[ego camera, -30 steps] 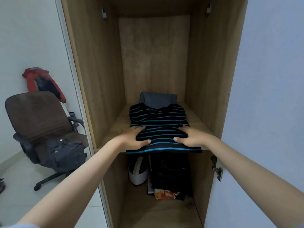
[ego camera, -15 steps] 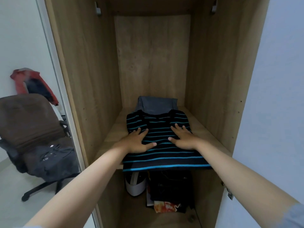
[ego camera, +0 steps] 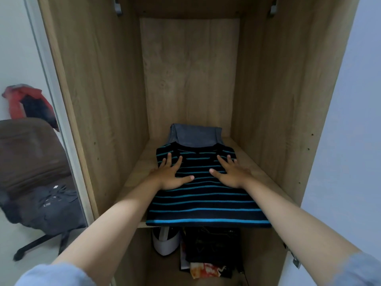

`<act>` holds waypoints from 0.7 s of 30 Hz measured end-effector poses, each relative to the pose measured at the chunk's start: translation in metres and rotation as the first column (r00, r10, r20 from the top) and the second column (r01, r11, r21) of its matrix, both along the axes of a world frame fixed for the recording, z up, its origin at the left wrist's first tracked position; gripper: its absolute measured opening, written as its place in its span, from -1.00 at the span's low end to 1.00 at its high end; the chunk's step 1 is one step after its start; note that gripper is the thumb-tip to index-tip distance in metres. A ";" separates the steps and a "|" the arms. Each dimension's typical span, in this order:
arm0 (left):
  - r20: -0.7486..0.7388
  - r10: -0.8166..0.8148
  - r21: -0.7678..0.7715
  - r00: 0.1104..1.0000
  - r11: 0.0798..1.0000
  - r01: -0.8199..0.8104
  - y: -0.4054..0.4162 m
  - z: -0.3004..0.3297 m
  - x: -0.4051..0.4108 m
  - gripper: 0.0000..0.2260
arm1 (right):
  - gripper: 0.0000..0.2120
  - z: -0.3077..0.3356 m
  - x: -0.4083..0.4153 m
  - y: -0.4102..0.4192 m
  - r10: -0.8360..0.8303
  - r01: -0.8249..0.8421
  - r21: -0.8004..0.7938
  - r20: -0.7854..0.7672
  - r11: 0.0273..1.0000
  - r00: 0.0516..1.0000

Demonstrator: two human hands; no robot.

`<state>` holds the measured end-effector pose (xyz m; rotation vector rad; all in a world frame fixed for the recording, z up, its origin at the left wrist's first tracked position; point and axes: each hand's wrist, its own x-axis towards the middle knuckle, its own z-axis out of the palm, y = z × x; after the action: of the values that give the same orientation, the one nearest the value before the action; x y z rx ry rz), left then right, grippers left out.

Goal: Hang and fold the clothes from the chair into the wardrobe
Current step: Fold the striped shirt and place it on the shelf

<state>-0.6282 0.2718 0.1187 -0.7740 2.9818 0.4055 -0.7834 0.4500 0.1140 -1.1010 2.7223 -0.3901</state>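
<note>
A folded black shirt with blue stripes (ego camera: 206, 201) lies on the wooden wardrobe shelf (ego camera: 245, 153), its front hem hanging slightly over the shelf edge. Under its far end lies a folded grey garment (ego camera: 195, 135). My left hand (ego camera: 172, 173) and my right hand (ego camera: 231, 172) press flat on the shirt with fingers spread, side by side. At the left stands a brown office chair (ego camera: 31, 153) with a dark garment (ego camera: 53, 205) on its seat and a red and black garment (ego camera: 26, 102) behind its backrest.
Below the shelf, the wardrobe floor holds a white and black object (ego camera: 165, 242), dark items (ego camera: 214, 246) and something orange and white (ego camera: 206, 269). The open wardrobe door (ego camera: 346, 120) stands at the right with a metal hinge (ego camera: 293, 259). Rail brackets (ego camera: 118, 6) sit near the top.
Both hands have slid farther back along the striped shirt, pushing it deeper onto the shelf over the grey garment. The view has moved closer to the wardrobe.
</note>
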 end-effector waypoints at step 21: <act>-0.548 0.090 -0.037 0.832 0.991 -0.131 0.112 -0.002 0.130 -0.48 | -0.34 0.013 0.119 0.074 0.109 -0.130 -0.106 -0.186 0.986 0.976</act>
<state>-0.4981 0.3841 0.1171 -0.9870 3.5052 0.6205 -0.6643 0.5236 0.1273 -1.3881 2.7977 -0.4593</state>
